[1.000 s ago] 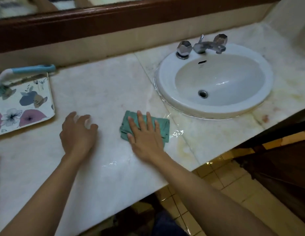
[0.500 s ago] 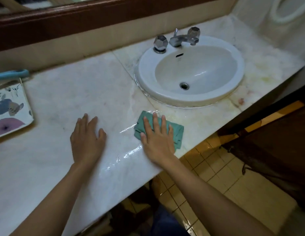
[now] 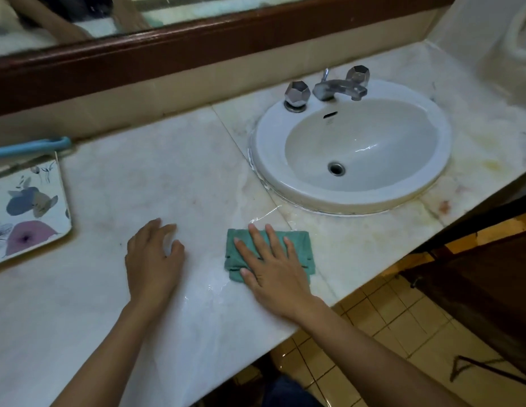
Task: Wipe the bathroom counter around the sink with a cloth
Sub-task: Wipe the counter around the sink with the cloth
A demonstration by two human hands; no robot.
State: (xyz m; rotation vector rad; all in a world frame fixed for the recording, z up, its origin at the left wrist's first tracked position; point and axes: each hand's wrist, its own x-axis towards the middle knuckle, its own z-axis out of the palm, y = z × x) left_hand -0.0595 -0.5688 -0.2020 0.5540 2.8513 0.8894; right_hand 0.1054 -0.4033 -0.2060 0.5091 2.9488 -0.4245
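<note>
Your right hand (image 3: 273, 265) lies flat, fingers straight, pressing the folded green cloth (image 3: 297, 245) onto the counter (image 3: 156, 183) near its front edge, just in front of the sink (image 3: 264, 160). Left hand (image 3: 153, 259) rests loosely on bare marble, holding nothing. Keep the palm flat with even pressure, follow the sink rim closely, and overlap the wet streaks.

free: counter (image 3: 167, 177) stretch between tray (image 3: 35, 183) and sink (image 3: 267, 154) | obstacles: tray left, sink right, faucet (image 3: 335, 88) behind basin
</note>
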